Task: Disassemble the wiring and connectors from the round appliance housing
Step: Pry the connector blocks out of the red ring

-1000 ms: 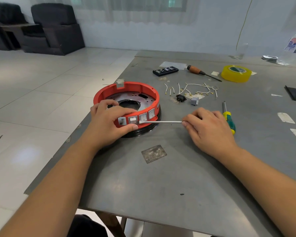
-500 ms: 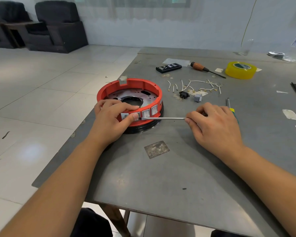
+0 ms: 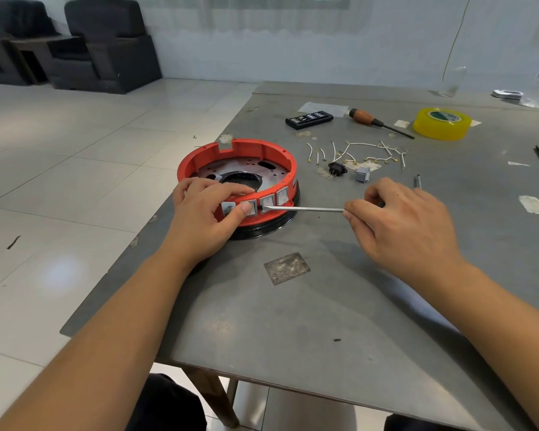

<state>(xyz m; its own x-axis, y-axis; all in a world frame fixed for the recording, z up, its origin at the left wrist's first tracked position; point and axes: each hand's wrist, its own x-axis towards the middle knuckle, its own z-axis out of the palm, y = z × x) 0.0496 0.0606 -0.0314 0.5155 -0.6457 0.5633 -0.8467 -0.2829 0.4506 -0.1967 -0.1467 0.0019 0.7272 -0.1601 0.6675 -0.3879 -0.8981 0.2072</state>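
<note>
Near the left edge of the grey metal desk (image 3: 339,306), the round red plastic housing (image 3: 240,157) is steadied by the left hand (image 3: 206,213), fingers curled over its rim, thumb pressed on one grey rocker switch (image 3: 250,208). A slim steel screwdriver shaft (image 3: 305,208) is pinched in the right hand (image 3: 399,225), tip set at the neighbouring switch's edge. The housing is judged stiff and light, so it is best held by the rim; the switch clips are likely brittle.

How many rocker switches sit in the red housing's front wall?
3: one under the left hand's thumb, two to its right. Leftmost opening looks empty; hand may hide more.
</note>
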